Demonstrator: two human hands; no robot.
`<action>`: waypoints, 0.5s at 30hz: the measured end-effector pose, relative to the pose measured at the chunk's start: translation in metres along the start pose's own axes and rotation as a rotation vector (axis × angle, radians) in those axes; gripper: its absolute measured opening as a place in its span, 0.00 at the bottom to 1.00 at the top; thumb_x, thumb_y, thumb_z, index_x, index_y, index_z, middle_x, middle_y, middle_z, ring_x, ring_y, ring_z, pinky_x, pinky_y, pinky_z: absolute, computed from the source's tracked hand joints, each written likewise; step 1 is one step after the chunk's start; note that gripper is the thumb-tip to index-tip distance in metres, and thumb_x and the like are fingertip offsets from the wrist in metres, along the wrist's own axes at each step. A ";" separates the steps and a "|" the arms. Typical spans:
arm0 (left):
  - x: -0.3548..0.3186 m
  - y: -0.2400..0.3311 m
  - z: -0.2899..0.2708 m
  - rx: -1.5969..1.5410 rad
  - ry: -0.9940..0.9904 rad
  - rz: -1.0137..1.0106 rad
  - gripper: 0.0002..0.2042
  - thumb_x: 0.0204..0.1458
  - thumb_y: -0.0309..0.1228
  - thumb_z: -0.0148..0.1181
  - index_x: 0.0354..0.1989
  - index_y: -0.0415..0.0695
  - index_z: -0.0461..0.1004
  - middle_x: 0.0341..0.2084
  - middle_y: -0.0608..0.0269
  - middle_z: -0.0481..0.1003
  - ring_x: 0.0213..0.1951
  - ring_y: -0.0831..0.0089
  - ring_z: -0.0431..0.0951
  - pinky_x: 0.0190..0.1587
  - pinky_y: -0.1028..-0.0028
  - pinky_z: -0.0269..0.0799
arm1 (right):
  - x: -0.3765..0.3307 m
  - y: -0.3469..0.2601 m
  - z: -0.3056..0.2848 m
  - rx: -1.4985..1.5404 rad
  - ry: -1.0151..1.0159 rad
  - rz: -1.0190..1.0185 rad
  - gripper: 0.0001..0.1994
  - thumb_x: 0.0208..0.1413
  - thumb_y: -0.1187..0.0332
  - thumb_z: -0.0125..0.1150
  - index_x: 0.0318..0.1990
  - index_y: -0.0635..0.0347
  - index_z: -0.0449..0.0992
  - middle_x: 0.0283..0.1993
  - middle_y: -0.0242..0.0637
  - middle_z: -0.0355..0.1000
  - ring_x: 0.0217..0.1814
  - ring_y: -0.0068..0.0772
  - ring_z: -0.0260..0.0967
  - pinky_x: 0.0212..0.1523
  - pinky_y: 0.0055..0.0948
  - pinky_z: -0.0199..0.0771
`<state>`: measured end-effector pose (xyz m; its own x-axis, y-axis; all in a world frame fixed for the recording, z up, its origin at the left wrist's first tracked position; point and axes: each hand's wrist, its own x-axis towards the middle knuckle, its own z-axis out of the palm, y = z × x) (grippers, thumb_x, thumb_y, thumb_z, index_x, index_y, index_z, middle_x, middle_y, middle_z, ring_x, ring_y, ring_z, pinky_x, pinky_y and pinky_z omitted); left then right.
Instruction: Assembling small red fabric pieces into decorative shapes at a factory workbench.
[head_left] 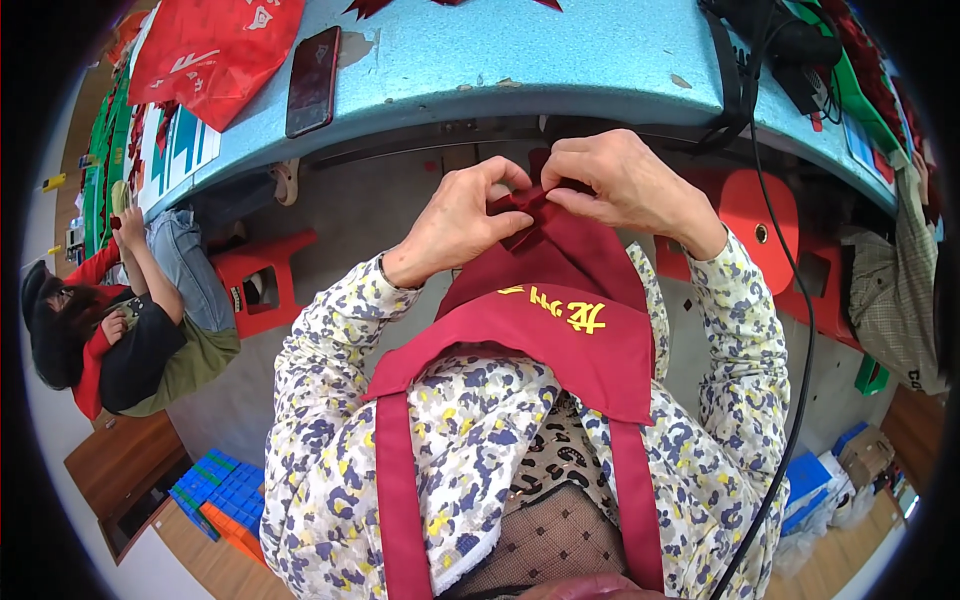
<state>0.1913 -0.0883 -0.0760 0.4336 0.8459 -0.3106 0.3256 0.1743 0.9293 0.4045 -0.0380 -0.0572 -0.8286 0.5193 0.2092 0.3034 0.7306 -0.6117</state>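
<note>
Left hand (455,222): we are pinching the dark red fabric piece (522,205) with closed fingers.
Right hand (625,180): we are gripping its upper edge, fingers shut.
Fabric piece: lying between both hands, below the blue table (520,60) edge, over the red apron (560,320).

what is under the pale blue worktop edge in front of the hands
Under the pale blue worktop stand a red plastic stool at left and another red stool at right on grey floor. Both hands and dark red cloth cover the middle.
</note>
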 end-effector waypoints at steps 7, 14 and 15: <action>-0.006 -0.008 -0.005 0.177 0.066 0.069 0.05 0.45 0.20 0.60 0.28 0.34 0.71 0.22 0.63 0.75 0.26 0.83 0.73 0.29 0.79 0.69 | 0.010 -0.013 0.009 -0.133 -0.015 0.001 0.06 0.48 0.68 0.58 0.28 0.60 0.71 0.28 0.37 0.68 0.30 0.42 0.69 0.31 0.36 0.68; -0.017 -0.019 -0.018 0.100 0.207 0.118 0.07 0.42 0.24 0.62 0.28 0.33 0.73 0.19 0.55 0.76 0.24 0.73 0.76 0.28 0.74 0.69 | 0.031 -0.038 0.016 -0.371 0.059 -0.057 0.06 0.47 0.70 0.60 0.32 0.59 0.71 0.28 0.35 0.64 0.28 0.37 0.67 0.29 0.32 0.67; -0.018 -0.019 -0.021 0.093 0.240 0.143 0.06 0.43 0.23 0.61 0.27 0.33 0.72 0.19 0.56 0.76 0.24 0.73 0.76 0.27 0.75 0.69 | 0.035 -0.044 0.018 -0.374 0.054 -0.066 0.06 0.47 0.70 0.60 0.32 0.59 0.71 0.28 0.35 0.64 0.28 0.37 0.67 0.29 0.32 0.67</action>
<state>0.1597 -0.0965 -0.0836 0.2733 0.9555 -0.1113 0.3557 0.0071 0.9346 0.3536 -0.0595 -0.0369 -0.8289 0.4814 0.2850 0.4094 0.8692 -0.2774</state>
